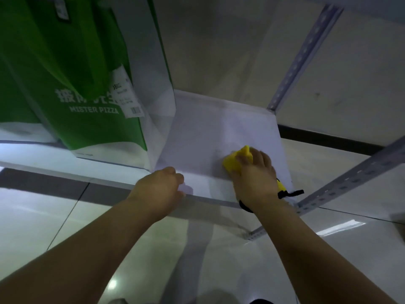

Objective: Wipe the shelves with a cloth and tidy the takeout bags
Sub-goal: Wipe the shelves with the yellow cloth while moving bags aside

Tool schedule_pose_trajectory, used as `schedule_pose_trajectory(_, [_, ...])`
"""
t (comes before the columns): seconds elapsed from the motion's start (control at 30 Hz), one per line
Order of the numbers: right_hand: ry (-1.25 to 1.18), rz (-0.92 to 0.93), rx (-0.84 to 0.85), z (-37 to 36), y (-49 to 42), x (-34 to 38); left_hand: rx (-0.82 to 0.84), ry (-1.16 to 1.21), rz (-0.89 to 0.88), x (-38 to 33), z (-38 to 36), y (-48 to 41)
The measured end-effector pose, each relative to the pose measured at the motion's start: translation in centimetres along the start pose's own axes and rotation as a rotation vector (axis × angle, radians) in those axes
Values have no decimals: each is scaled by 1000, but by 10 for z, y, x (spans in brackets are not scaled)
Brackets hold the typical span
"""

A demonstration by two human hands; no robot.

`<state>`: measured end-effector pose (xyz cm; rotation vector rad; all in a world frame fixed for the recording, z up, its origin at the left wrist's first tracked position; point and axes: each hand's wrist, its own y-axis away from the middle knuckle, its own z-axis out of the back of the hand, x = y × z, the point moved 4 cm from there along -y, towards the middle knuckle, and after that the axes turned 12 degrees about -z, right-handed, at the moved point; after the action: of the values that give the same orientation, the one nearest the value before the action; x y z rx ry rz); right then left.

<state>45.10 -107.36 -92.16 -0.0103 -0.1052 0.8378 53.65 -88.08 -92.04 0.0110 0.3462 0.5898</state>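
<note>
Your two bare forearms are reaching forward from the bottom of the view toward a white shelf (219,132). Your right hand (254,178) is lying on top of the yellow cloth (232,163), its fingers spread and fairly straight, pressing the cloth down rather than clenching it. The cloth is sitting on the shelf surface near the front right corner, bunching up a little ahead of your fingertips, and more yellow is showing at the outer side of your wrist. A black strap (289,193) is sticking out beside that wrist. Your left hand (157,191) is resting at the front edge of the shelf, well left of the cloth, with its fingers curled over the lip and gripping it. Further left on the same shelf, a green takeout bag (76,84) printed "MISTER PIZZA" is standing upright, apart from both hands, with a white paper label (128,95) hanging on its face. A perforated metal upright (306,55) is rising from the back right corner of the shelf, and a perforated rail (350,185) is running out from the front right corner. Glossy pale floor tiles (65,216) are showing below the shelf and around your arms.
</note>
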Motion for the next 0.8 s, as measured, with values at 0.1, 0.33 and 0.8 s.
schedule_pose_trajectory(0.1, [-266, 123, -95, 22, 15, 36, -114, 22, 16, 13, 22, 20])
schedule_pose_trajectory(0.33, [-544, 377, -147, 37, 36, 119, -487, 137, 230, 66, 74, 58])
schedule_pose_trajectory(0.8, [-628, 90, -90, 35, -2, 173, -882, 402, 547, 149, 89, 70])
